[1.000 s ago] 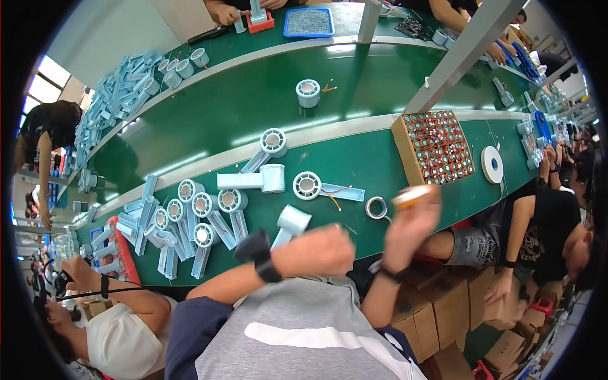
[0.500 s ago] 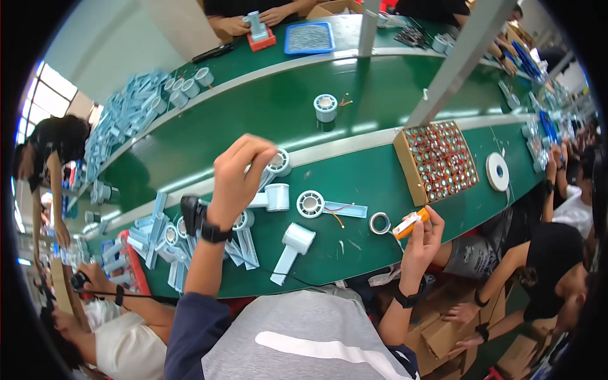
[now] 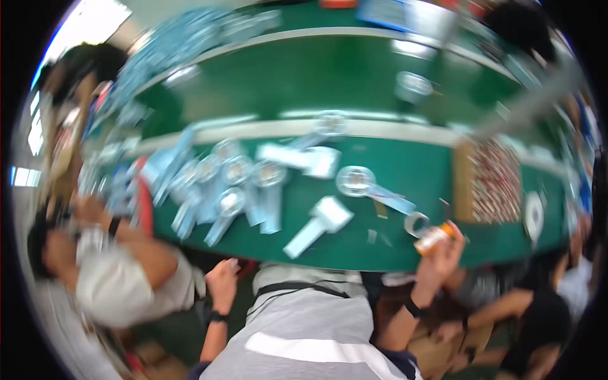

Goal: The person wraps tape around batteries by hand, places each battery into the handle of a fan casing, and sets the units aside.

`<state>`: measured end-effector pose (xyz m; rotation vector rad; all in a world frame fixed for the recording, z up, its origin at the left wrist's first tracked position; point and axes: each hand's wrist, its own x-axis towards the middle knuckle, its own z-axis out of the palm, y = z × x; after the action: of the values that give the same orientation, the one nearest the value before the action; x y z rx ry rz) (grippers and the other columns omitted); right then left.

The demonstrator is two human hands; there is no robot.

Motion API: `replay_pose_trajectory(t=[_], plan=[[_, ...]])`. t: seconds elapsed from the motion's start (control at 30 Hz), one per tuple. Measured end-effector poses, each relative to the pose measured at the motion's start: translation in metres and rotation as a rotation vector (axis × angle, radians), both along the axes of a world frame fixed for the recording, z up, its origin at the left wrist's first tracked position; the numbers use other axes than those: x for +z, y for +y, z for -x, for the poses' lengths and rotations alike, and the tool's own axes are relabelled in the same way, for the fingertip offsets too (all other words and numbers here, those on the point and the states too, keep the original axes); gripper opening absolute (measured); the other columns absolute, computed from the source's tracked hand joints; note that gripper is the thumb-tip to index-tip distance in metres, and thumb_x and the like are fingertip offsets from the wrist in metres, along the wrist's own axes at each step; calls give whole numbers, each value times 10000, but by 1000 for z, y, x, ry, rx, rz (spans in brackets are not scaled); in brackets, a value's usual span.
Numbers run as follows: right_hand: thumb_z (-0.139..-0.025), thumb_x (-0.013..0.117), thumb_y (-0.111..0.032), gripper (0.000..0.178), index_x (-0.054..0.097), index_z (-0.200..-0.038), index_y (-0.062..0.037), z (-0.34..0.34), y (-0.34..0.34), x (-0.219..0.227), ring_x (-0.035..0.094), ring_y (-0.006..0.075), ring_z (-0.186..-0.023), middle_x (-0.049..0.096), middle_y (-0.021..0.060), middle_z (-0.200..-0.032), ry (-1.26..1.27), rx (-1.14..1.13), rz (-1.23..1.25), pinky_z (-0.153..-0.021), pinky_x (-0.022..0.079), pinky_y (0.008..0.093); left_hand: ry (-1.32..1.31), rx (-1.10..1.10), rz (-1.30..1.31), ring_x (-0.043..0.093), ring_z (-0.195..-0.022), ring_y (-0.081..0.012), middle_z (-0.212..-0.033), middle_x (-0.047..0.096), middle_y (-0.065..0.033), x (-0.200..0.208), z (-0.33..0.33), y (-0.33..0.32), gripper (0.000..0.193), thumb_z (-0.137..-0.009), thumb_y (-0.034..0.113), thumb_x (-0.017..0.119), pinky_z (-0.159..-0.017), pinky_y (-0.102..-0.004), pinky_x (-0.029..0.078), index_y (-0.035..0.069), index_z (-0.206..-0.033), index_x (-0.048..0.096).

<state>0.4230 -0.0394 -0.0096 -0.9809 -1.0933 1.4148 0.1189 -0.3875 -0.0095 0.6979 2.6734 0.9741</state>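
My right hand (image 3: 441, 256), near the table's front edge, grips an orange battery (image 3: 434, 239) with a white patch on it. Just beyond that hand a small tape roll (image 3: 417, 224) lies on the green table. My left hand (image 3: 221, 282) is down off the table's front edge, fingers closed; blur hides what, if anything, is in them. A light blue handheld fan housing (image 3: 326, 218) lies on its side in front of me. Behind it an open-faced fan housing (image 3: 356, 182) points its handle right, towards the tape roll.
Several fan housings (image 3: 237, 171) lie clustered at the left, beside a red bin edge (image 3: 144, 196). At the right stand a cardboard box of batteries (image 3: 465, 183) and a white reel (image 3: 533, 212). A single motor housing (image 3: 413, 87) sits farther back. Co-workers sit on both sides.
My left hand has come down from above the housings to below the table edge. The right hand still holds the battery. The whole view has swung left and is blurred.
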Motion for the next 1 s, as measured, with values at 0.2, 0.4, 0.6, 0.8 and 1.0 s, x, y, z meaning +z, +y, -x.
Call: replay_pose_trajectory(t=[0.2,0.4,0.6,0.8,1.0], plan=[[-1044,508,-128,364,460,-1386,-16,-15,2,1,606,195,-1036,600,142,-1189,25,80,23,-929,489,322,-506,792,-444,535,-525,-115,-622,566,-21,-95,-10,10,378,-1005,275,589,-508,-266,430,-7,-754,614],[-1046,514,-136,369,461,-1389,-11,10,3,15,603,169,-1031,604,110,-1184,-64,194,-3,-908,492,304,-754,975,-1270,624,-749,-181,-874,658,-67,-169,29,36,158,-993,117,513,-646,-332,513,28,-962,640],[-1037,525,-111,342,475,-1364,-24,30,-8,30,619,143,-964,616,87,-1122,-69,136,-48,-842,509,274,-508,662,-853,639,-863,-207,-1040,665,-53,-223,22,-5,268,-1019,322,521,-783,-346,534,80,-1081,616],[-1036,520,-112,324,481,-1348,-34,23,-9,47,582,92,-866,624,63,-1041,-246,-56,-81,-705,473,212,-832,864,-1131,567,-954,-194,-1091,606,-72,-65,26,52,427,-1040,448,446,-827,-350,455,61,-1127,604],[-1028,545,-111,346,477,-1360,-41,25,6,34,606,110,-911,618,76,-1069,-318,-102,-102,-755,489,242,-305,455,-338,572,-1094,-251,-1127,630,-92,-40,39,3,346,-1047,344,499,-963,-357,433,28,-1159,584]])
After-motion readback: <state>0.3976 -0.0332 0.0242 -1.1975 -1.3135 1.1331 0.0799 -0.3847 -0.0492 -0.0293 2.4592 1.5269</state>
